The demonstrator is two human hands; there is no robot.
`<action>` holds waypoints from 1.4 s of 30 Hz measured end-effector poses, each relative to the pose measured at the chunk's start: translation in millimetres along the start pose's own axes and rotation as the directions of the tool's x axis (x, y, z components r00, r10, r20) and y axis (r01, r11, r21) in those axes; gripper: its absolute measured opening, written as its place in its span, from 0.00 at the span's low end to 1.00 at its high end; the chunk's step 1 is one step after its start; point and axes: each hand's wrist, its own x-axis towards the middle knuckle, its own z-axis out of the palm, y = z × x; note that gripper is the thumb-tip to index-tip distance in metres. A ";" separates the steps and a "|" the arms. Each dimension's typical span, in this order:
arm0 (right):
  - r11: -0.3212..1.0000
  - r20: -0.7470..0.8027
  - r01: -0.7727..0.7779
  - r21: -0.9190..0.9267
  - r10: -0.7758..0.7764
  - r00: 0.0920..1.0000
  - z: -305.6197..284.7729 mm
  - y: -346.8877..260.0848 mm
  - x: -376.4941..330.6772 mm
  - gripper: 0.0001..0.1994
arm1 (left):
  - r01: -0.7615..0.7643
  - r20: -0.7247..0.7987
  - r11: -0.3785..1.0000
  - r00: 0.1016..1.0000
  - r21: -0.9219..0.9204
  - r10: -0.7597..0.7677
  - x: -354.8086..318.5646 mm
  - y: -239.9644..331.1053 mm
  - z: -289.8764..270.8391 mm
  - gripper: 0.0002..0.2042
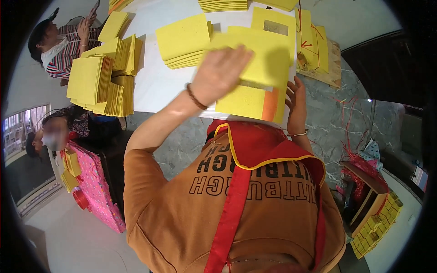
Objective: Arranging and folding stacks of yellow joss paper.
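On the white table (152,98) before me lies a large sheet of yellow paper (241,105) with an orange band and a silvery patch. My left hand (223,73), slightly blurred, rests flat across this paper with its fingers stretched out. Nothing shows in its grip, though what lies under the palm is hidden. At the paper's right edge is my right hand (297,104), its fingers apart and slightly bent. Just left of the sheet stands a fanned pile of folded yellow paper (184,41). Another yellow sheet (273,18) with a silvery patch lies behind.
Several stacks of folded yellow paper (91,79) fill the table's left side. Tied yellow bundles (314,41) sit on a wooden board at right. Two people are at left, one by a pink-covered table (98,182). More yellow bundles (378,223) are piled at lower right.
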 end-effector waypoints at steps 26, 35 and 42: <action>0.982 0.140 0.130 -0.138 -0.111 0.984 -9.5 20.0 12.5 0.21 | 0.314 0.366 0.911 0.842 0.267 -0.397 -115.3 -122.9 72.3 0.28; 0.985 0.137 0.126 -0.116 -0.110 0.984 -11.3 22.9 11.4 0.21 | 0.401 0.415 0.873 0.770 0.277 -0.485 -126.0 -114.0 79.7 0.37; 0.978 0.158 0.149 -0.144 -0.126 0.979 -13.3 24.1 12.5 0.22 | 0.469 0.539 0.873 0.705 0.134 -0.461 -98.4 -131.9 47.1 0.37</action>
